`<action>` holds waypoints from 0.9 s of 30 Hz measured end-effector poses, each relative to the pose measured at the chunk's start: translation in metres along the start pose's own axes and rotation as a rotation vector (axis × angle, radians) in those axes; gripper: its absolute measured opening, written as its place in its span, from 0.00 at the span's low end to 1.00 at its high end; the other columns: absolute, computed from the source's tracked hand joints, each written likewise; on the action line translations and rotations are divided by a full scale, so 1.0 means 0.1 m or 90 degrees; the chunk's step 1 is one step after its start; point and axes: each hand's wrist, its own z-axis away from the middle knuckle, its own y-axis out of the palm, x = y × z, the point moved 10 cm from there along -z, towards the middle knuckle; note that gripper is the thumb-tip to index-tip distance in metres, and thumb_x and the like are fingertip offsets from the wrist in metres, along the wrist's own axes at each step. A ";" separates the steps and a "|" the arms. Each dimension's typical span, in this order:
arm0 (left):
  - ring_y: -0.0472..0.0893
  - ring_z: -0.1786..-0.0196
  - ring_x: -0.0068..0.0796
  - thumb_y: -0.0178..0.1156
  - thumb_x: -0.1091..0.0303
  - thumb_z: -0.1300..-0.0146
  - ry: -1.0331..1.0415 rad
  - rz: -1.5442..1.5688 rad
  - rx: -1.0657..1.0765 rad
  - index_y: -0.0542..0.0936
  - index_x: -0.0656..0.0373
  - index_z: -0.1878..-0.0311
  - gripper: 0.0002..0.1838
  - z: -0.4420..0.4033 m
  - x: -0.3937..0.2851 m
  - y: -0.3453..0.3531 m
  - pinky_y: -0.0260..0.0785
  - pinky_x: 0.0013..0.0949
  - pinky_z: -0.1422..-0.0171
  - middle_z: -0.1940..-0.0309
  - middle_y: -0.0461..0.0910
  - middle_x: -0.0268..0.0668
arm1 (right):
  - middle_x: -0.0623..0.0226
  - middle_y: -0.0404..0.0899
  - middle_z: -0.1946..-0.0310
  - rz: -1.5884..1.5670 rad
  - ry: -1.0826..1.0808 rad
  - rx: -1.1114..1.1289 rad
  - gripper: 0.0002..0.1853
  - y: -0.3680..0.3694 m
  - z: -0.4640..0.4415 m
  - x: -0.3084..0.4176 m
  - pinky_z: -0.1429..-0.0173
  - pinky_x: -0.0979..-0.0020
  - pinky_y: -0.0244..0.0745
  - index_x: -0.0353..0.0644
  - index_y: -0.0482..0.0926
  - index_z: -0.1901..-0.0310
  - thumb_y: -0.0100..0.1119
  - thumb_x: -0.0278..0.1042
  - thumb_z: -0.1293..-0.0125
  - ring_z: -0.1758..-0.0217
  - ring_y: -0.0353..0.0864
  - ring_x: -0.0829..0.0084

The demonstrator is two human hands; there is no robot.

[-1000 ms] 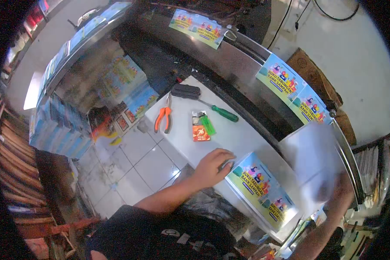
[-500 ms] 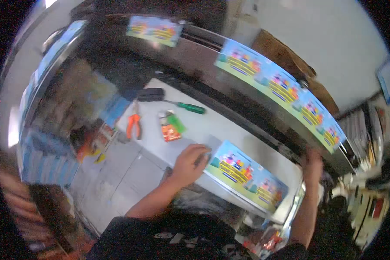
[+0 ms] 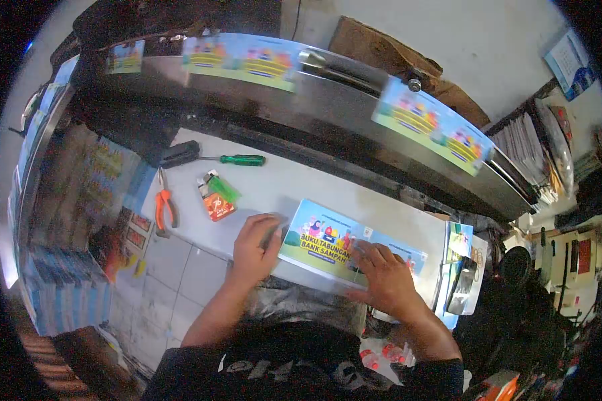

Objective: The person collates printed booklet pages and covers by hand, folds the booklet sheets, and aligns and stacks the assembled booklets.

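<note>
On the white counter (image 3: 294,175) I see a printed stack (image 3: 322,242) along the near edge, right hand (image 3: 386,279) on top, thumb spread from fingers; left hand (image 3: 251,251) (fingers curled, thumb apart) just beside it; orange pliers (image 3: 162,196) by the near left corner

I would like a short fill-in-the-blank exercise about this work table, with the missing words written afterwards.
1. The person's ____ lies on the printed Buku Tabungan sheet.
2. The screwdriver has a ____ handle.
3. The lighter lies partly on a red packet marked with the number ____.

Missing words: right hand; green; 76.
</note>
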 end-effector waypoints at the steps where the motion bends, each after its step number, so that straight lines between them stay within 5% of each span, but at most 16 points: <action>1: 0.80 0.51 0.45 0.61 0.75 0.41 0.000 -0.001 0.000 0.81 0.62 0.54 0.11 0.00 0.00 0.00 0.73 0.38 0.45 0.55 0.79 0.46 | 0.60 0.69 0.37 -0.001 0.000 0.000 0.43 0.04 0.00 0.00 0.38 0.55 0.71 0.47 0.68 0.35 0.73 0.53 0.53 0.36 0.69 0.57; 10: 0.80 0.51 0.44 0.61 0.75 0.40 -0.006 0.014 0.001 0.81 0.62 0.54 0.10 -0.02 -0.07 0.00 0.73 0.38 0.46 0.55 0.79 0.47 | 0.58 0.76 0.43 -0.082 0.059 0.037 0.39 -0.01 -0.11 -0.23 0.39 0.59 0.73 0.48 0.71 0.38 0.73 0.52 0.52 0.40 0.75 0.56; 13: 0.80 0.51 0.44 0.60 0.75 0.40 -0.007 -0.017 0.018 0.81 0.63 0.54 0.10 -0.01 -0.02 0.00 0.72 0.38 0.45 0.54 0.79 0.47 | 0.55 0.81 0.51 -0.109 0.031 -0.020 0.28 -0.24 -0.13 -0.34 0.44 0.61 0.76 0.47 0.75 0.43 0.68 0.44 0.45 0.47 0.80 0.56; 15: 0.79 0.50 0.45 0.59 0.76 0.40 -0.023 -0.018 -0.007 0.80 0.63 0.54 0.10 0.01 0.01 -0.04 0.71 0.39 0.43 0.54 0.79 0.47 | 0.52 0.83 0.60 -0.212 0.087 0.104 0.17 -0.24 -0.11 -0.77 0.51 0.62 0.78 0.44 0.79 0.49 0.62 0.36 0.40 0.57 0.83 0.54; 16: 0.79 0.50 0.45 0.59 0.76 0.40 -0.022 -0.015 -0.007 0.80 0.63 0.54 0.10 0.00 0.01 -0.03 0.71 0.39 0.43 0.54 0.79 0.47 | 0.51 0.82 0.68 -0.157 0.040 -0.089 0.11 -0.72 -0.08 -0.87 0.59 0.60 0.77 0.39 0.81 0.56 0.58 0.31 0.39 0.65 0.83 0.51; 17: 0.79 0.50 0.44 0.59 0.75 0.40 -0.033 -0.005 -0.015 0.80 0.63 0.55 0.10 0.01 0.03 -0.04 0.71 0.39 0.43 0.54 0.79 0.47 | 0.51 0.82 0.67 0.106 0.133 -0.107 0.10 -1.00 -0.03 -1.18 0.62 0.59 0.75 0.36 0.80 0.57 0.57 0.31 0.36 0.66 0.82 0.54; 18: 0.79 0.50 0.43 0.60 0.75 0.40 -0.044 0.004 -0.022 0.80 0.63 0.56 0.09 0.01 0.05 -0.05 0.71 0.40 0.43 0.54 0.80 0.46 | 0.51 0.82 0.67 -0.015 0.249 -0.283 0.09 -1.51 0.13 -1.39 0.65 0.57 0.73 0.37 0.81 0.58 0.56 0.31 0.34 0.68 0.82 0.58; 21: 0.79 0.49 0.45 0.58 0.76 0.39 -0.031 -0.007 0.005 0.80 0.64 0.55 0.10 0.02 0.02 0.01 0.71 0.39 0.42 0.54 0.79 0.47 | 0.56 0.84 0.53 0.241 0.178 -0.797 0.14 -2.45 0.50 -1.35 0.53 0.63 0.79 0.45 0.81 0.48 0.52 0.25 0.32 0.56 0.85 0.62; 22: 0.79 0.49 0.45 0.58 0.76 0.39 -0.026 0.000 0.010 0.80 0.64 0.55 0.10 0.02 0.00 0.03 0.71 0.39 0.42 0.54 0.79 0.47 | 0.56 0.84 0.53 0.249 0.185 -0.798 0.14 -2.49 0.46 -1.49 0.53 0.63 0.79 0.45 0.81 0.48 0.52 0.25 0.32 0.56 0.85 0.62; 24: 0.79 0.49 0.45 0.59 0.76 0.40 -0.034 -0.031 0.003 0.80 0.64 0.55 0.10 0.01 0.01 0.02 0.71 0.39 0.42 0.54 0.79 0.47 | 0.62 0.76 0.39 0.269 0.209 -0.765 0.20 -2.33 0.37 -1.96 0.43 0.61 0.77 0.51 0.77 0.41 0.52 0.24 0.34 0.38 0.77 0.61; 27: 0.79 0.49 0.45 0.58 0.76 0.40 -0.046 -0.017 -0.009 0.80 0.64 0.56 0.09 0.03 0.06 0.01 0.71 0.40 0.42 0.54 0.79 0.46 | 0.61 0.77 0.42 0.179 0.217 -0.531 0.20 -1.57 0.07 -2.55 0.39 0.62 0.74 0.51 0.77 0.42 0.51 0.24 0.34 0.39 0.77 0.61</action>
